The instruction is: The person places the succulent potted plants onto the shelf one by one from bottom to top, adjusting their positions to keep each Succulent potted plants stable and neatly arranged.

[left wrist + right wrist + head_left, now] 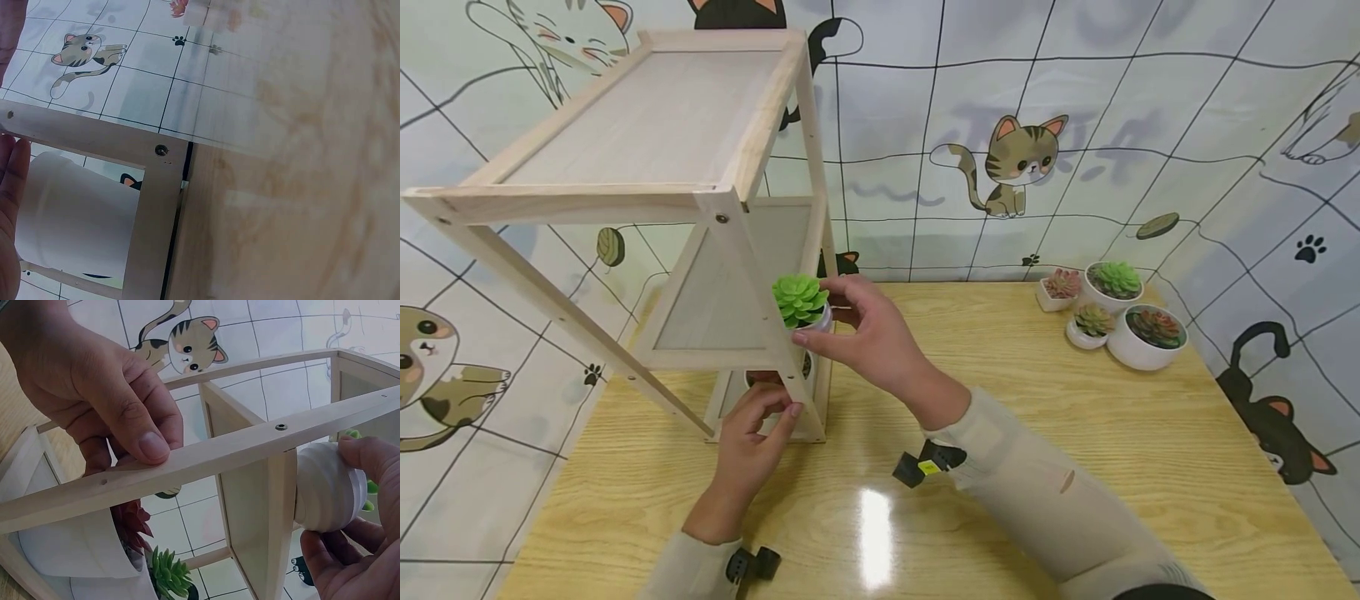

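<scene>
Firstly, one wood-grain counter, backed by a wall covering printed with cartoon cats. Standing on it, left: one pale wooden rack. Rear right: four potted succulents, grouped. Right hand: thumb and fingers pinching the white pot of a green succulent, at the rack's middle tier. Left hand: thumb and fingers curled about the front post, beside two white pots below.
</scene>
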